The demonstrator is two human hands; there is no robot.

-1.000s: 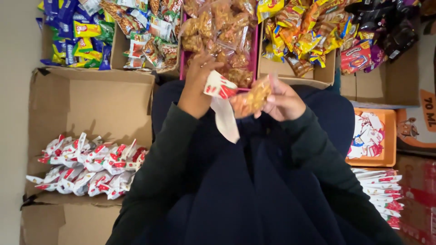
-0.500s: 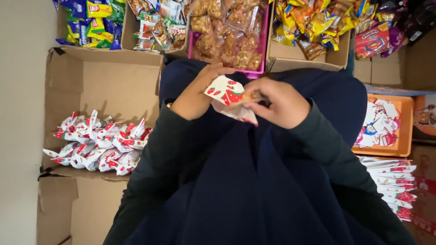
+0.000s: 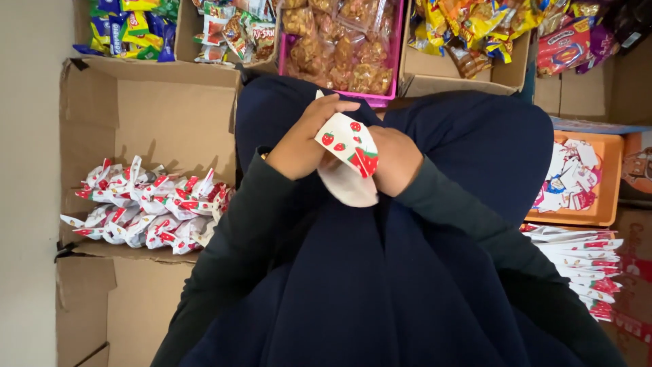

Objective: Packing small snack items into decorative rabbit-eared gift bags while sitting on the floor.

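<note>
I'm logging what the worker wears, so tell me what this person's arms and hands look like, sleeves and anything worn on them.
Both arms are covered by long, snug, dark green sleeves, the left sleeve and right sleeve, each ending at the wrist. The left hand and right hand are bare: no gloves. No rings, watch or bracelets are visible. The sleeves look plain, with no visible markings.

Both hands mid-frame over a dark blue lap: left hand and right hand grip a white strawberry-print bag. Cardboard box of similar packed bags at left; pink snack basket top centre.
</note>
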